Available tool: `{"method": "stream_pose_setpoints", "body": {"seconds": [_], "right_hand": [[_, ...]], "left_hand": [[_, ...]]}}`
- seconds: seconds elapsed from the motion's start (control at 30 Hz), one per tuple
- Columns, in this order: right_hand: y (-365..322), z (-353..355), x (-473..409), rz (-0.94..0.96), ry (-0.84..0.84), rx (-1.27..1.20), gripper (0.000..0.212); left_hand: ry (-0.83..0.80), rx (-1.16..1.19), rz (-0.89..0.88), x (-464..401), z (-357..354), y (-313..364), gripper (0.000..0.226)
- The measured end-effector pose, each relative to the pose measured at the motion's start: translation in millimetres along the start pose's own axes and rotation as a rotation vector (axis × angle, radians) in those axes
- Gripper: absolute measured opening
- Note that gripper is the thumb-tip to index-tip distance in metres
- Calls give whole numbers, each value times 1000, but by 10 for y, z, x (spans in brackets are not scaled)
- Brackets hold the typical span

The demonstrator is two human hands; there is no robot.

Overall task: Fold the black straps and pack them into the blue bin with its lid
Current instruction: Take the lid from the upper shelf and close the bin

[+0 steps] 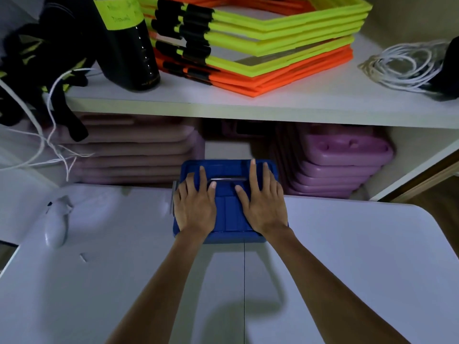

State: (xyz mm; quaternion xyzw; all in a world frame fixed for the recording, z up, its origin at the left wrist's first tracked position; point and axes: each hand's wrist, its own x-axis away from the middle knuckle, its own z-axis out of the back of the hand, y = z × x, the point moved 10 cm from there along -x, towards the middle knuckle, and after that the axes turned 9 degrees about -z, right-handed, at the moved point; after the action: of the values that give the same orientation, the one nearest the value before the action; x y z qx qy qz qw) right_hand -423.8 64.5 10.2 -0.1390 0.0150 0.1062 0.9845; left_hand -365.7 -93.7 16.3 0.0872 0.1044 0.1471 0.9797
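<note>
The blue bin (229, 238) stands at the far edge of the white table, its blue lid (228, 209) lying on top. My left hand (195, 204) rests flat on the lid's left half, fingers spread. My right hand (262, 202) lies flat on the right half in the same way. Both palms touch the lid and neither hand grips anything. A dark handle bar (227, 179) shows on the lid between my fingertips. No black straps are visible on the table; the bin's inside is hidden by the lid.
The white table (347, 256) carries a white controller (57, 223) at the left. Behind the bin is a shelf with stacked pink foam pieces (342, 165). The upper shelf holds yellow and orange frames (260, 43), a black device (129, 45), a white cable coil (407, 65) and black fabric (44, 70).
</note>
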Motion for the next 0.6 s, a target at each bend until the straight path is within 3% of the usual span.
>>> {"method": "stream_pose_setpoints", "body": {"seconds": [0.1, 0.33, 0.47, 0.53, 0.6], "right_hand": [[-10, -126, -10, 35, -68, 109, 72], [-25, -161, 64, 15, -79, 128, 73], [-32, -167, 80, 5, -83, 148, 70], [-26, -160, 73, 2, -74, 146, 69], [-23, -167, 75, 3, -66, 144, 69]], "left_hand": [[-89, -53, 59, -55, -71, 0, 54], [-127, -160, -28, -87, 12, -248, 69], [-176, 123, 146, -23, -81, -634, 86], [-222, 309, 176, 3, -172, -584, 86], [-162, 418, 148, -9, -98, -498, 86]]}}
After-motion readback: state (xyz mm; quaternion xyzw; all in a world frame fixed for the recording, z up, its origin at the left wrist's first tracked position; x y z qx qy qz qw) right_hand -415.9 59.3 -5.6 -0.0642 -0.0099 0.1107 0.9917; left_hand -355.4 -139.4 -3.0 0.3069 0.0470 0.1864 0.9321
